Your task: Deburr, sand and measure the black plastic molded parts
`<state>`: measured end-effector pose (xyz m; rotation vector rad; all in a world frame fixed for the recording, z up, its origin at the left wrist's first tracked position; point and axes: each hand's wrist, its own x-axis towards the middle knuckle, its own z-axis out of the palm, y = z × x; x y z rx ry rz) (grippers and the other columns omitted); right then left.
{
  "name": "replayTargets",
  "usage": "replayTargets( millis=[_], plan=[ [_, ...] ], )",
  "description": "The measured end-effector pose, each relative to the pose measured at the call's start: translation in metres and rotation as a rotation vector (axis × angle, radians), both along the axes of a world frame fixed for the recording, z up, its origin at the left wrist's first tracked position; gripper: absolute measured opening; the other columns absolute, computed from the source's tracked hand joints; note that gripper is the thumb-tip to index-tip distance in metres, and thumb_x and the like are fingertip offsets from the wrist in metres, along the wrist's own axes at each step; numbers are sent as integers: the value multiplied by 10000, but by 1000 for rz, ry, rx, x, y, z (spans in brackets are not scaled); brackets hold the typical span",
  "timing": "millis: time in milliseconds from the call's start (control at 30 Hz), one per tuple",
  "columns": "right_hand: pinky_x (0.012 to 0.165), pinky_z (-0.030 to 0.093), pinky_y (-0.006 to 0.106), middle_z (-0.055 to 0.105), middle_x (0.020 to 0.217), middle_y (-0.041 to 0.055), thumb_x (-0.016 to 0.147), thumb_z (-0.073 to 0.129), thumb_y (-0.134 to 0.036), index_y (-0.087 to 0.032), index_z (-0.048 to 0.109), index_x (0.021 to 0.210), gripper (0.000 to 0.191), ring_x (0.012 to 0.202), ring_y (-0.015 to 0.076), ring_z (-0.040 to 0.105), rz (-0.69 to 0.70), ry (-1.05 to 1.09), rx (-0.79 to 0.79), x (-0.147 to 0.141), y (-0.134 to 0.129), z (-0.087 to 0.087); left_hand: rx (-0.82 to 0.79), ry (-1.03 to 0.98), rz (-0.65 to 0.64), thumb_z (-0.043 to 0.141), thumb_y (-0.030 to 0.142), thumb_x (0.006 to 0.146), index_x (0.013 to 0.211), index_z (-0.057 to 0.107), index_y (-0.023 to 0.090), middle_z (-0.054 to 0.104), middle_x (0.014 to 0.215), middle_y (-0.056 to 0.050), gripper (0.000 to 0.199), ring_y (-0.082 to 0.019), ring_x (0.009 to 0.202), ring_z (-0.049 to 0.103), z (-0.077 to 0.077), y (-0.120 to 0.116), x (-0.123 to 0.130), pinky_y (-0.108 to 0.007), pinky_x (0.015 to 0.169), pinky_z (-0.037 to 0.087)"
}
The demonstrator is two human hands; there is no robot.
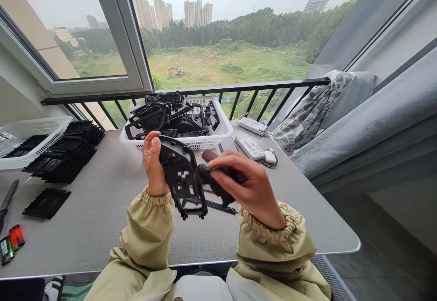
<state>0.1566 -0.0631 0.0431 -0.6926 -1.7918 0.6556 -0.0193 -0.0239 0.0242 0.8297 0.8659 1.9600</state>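
Table [95,214] spanned the view, and a white basket [200,142] of black plastic parts [170,119] sat on it beyond the hands. A black plastic frame [179,173] was held in the air above the table, in front of the basket, its long axis near upright and leaning slightly. The left hand [153,164] was curled closed on its left edge. The right hand [251,187] was closed over a dark arm [218,191] at its right side; whether that arm was a separate piece could not be told.

Head-worn view — forward and down, onto left hand [153,164] and right hand [247,187]
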Motion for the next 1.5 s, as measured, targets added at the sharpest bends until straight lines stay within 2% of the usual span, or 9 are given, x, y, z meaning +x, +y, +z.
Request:
replayTargets(
  millis=[133, 333, 600, 667, 767, 867, 1033, 1200, 1500],
  plan=[
    [637, 513, 289, 617, 867, 38, 872, 574, -213, -224, 664, 947, 118, 761, 164, 607, -263, 192, -40, -7, 9, -5, -35, 14, -238, 744, 437, 700, 935, 636, 236, 574, 664, 17, 328, -104, 531, 551, -2, -12, 8, -217, 484, 421],
    [721, 520, 305, 653, 880, 50, 884, 530, -169, -214, 669, 1000, 187, 804, 169, 627, -84, -102, 15, -6, 14, -7, -107, 61, -445, 759, 403, 693, 965, 634, 229, 504, 534, 51, 346, -84, 397, 466, -8, -14, 17, -203, 389, 364],
    [767, 519, 320, 727, 913, 50, 844, 565, -190, -192, 691, 925, 149, 832, 188, 670, -169, -250, -145, 15, 32, -17, -56, 8, -93, 737, 433, 708, 954, 626, 219, 538, 601, 54, 344, -62, 460, 507, 4, 3, -3, -177, 439, 393],
    [794, 521, 342, 722, 956, 67, 842, 565, -205, -183, 688, 968, 178, 876, 203, 667, -297, -222, -144, 9, 44, -26, -65, -41, -49, 752, 401, 698, 961, 612, 220, 554, 630, 53, 349, -70, 497, 540, 4, 7, -10, -183, 483, 429],
    [801, 528, 369, 710, 1019, 113, 831, 582, -200, -138, 650, 1093, 278, 886, 218, 668, -258, -390, -241, -1, 62, -41, -76, -107, -59, 761, 305, 696, 989, 599, 238, 591, 677, 48, 342, -83, 554, 585, -1, 10, -18, -196, 545, 468],
    [823, 516, 383, 689, 1086, 151, 825, 600, -189, -113, 638, 1103, 291, 934, 239, 659, -205, -630, -282, -9, 70, -48, -141, -136, -131, 733, 244, 721, 1022, 590, 235, 617, 700, 40, 334, -91, 572, 608, -10, 13, -22, -206, 579, 494],
    [689, 479, 292, 716, 882, 78, 859, 570, -271, -167, 672, 924, 160, 837, 220, 662, -64, -954, -319, -17, 51, -58, -334, -213, -218, 660, 179, 784, 974, 582, 170, 654, 730, 12, 206, -98, 576, 628, -30, 10, -39, -203, 568, 518],
    [685, 451, 289, 665, 1032, 109, 806, 600, -234, -149, 621, 1021, 233, 916, 251, 635, 61, -1291, -307, -23, 17, -96, -526, -274, -270, 558, 160, 866, 932, 613, 153, 657, 660, 10, 86, -115, 526, 637, -56, 1, -61, -211, 502, 518],
    [778, 469, 322, 649, 1030, 127, 794, 517, -131, -123, 597, 1101, 317, 888, 232, 630, -43, -1030, -373, -10, 23, -132, -776, -417, -477, 538, 285, 887, 758, 652, 111, 707, 649, -71, 245, -190, 523, 670, -94, 5, -77, -330, 564, 567]
  ],
)
